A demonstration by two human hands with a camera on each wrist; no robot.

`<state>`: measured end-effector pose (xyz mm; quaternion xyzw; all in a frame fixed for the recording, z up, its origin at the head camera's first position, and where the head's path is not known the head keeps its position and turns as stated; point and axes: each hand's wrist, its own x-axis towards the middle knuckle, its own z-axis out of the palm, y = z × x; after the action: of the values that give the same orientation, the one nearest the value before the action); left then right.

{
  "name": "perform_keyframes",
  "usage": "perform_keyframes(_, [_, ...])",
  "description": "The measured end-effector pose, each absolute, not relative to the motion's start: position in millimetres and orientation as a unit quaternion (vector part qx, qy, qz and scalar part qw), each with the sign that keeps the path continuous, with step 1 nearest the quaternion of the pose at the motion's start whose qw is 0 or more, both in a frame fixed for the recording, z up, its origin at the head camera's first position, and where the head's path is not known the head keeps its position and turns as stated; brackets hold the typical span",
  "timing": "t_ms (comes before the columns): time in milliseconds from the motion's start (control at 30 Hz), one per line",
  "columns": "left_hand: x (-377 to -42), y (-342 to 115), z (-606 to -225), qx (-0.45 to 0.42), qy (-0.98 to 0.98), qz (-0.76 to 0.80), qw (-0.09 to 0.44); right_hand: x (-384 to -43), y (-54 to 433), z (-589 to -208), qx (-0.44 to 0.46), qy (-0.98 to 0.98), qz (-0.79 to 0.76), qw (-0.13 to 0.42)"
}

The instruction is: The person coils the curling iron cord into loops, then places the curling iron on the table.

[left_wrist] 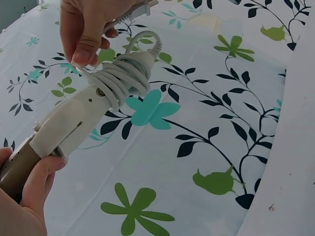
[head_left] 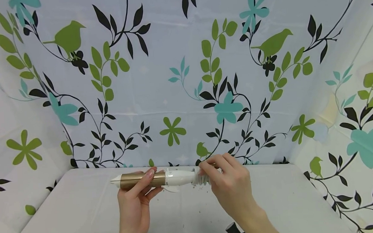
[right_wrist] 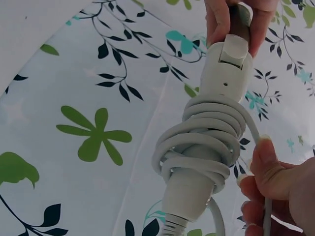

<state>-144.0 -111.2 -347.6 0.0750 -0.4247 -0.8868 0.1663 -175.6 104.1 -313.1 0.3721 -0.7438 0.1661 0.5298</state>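
A curling iron with a gold-brown barrel and white handle [head_left: 178,177] lies level above the table in the head view. My left hand [head_left: 135,207] grips it around the barrel, thumb on the near side. Several loops of its pale cord [right_wrist: 197,147] wrap the handle's end. At that end, my right hand [head_left: 232,184] pinches a length of the cord between thumb and fingers, as the right wrist view shows. A light-coloured plug [left_wrist: 139,12] pokes out beyond the right hand in the left wrist view.
A white table [head_left: 71,210] lies below, with small dark specks near its middle. Part of a black object [head_left: 235,232] shows at the bottom edge, beside the right forearm. Cloth printed with leaves and birds [head_left: 169,85] stands behind and at both sides.
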Motion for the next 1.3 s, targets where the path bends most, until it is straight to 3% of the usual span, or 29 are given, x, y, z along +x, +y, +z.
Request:
perform_keyframes(233, [-143.9, -112.1, -349.2, 0.058, -0.431, -0.887, 0.155, -182.0, 108.4, -308.4, 0.398, -0.776, 0.153, 0.464])
perform_keyframes(600, [-143.8, -113.1, -351.6, 0.042, -0.424, -0.895, 0.133, -202.4, 119.7, -304.5, 0.414, -0.776, 0.194, 0.434])
perform_keyframes(833, [-144.3, -114.3, -353.5, 0.036, -0.425, -0.896, 0.123, -210.6, 130.5, -305.9, 0.45, -0.771, 0.352, 0.283])
perform_keyframes(1167, [-144.9, -116.3, -355.7, 0.028, -0.413, -0.905, 0.1, -218.8, 138.4, -318.6, 0.38, -0.781, 0.481, 0.12])
perform_keyframes(1300, [-144.4, -116.3, -355.6, 0.016, -0.41, -0.907, 0.095, -218.0, 141.1, -332.0, 0.335, -0.752, 0.567, 0.031])
